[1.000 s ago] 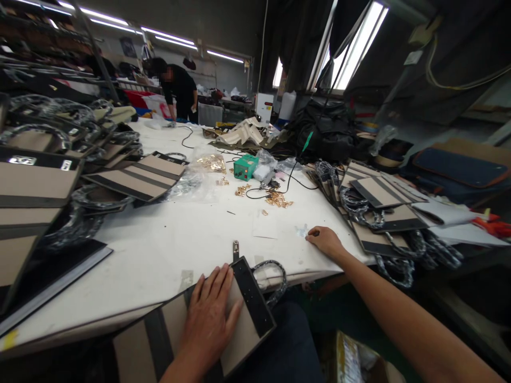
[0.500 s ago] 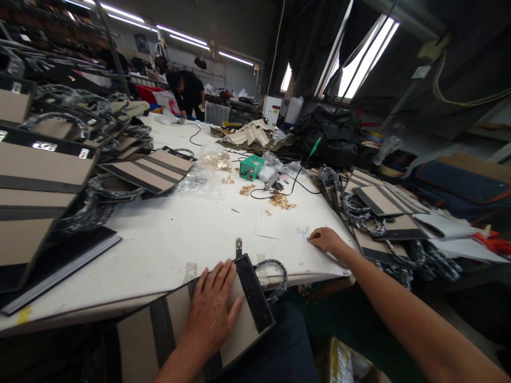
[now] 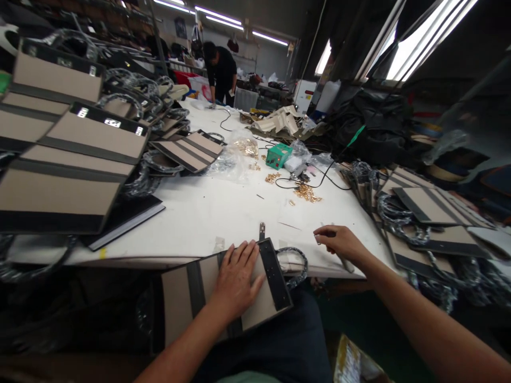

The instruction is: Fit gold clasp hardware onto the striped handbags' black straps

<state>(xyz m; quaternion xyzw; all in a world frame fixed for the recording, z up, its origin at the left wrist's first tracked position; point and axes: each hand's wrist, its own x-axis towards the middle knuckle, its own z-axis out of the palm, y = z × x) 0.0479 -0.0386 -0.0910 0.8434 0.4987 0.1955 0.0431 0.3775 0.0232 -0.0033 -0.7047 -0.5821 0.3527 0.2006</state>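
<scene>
My left hand (image 3: pixel 239 276) lies flat, fingers stretched out, on a beige bag panel (image 3: pixel 175 292) with dark bands, which rests on my lap against the table edge. The panel's black end strip (image 3: pixel 275 274) has small holes. A plastic-wrapped handle (image 3: pixel 304 260) loops out from that end, and a strap tab with a metal fitting (image 3: pixel 262 230) sticks up onto the table. My right hand (image 3: pixel 339 243) hovers over the table's right front, thumb and finger pinching a small shiny metal piece (image 3: pixel 318 241). A greyish thing (image 3: pixel 346 263) shows under that hand; I cannot tell whether it is held.
Gold fittings (image 3: pixel 306 193) lie in piles on the white table (image 3: pixel 191 213) by a green box (image 3: pixel 278 155) with a cable. Stacked bag panels stand at left (image 3: pixel 75 159) and right (image 3: pixel 431 205). An open carton (image 3: pixel 355 361) sits below. Another person (image 3: pixel 221 66) bends over farther back.
My right hand has lifted from the small clear pieces on the table with a shiny piece in its fingers. My left hand stays on the panel. The view has turned left.
</scene>
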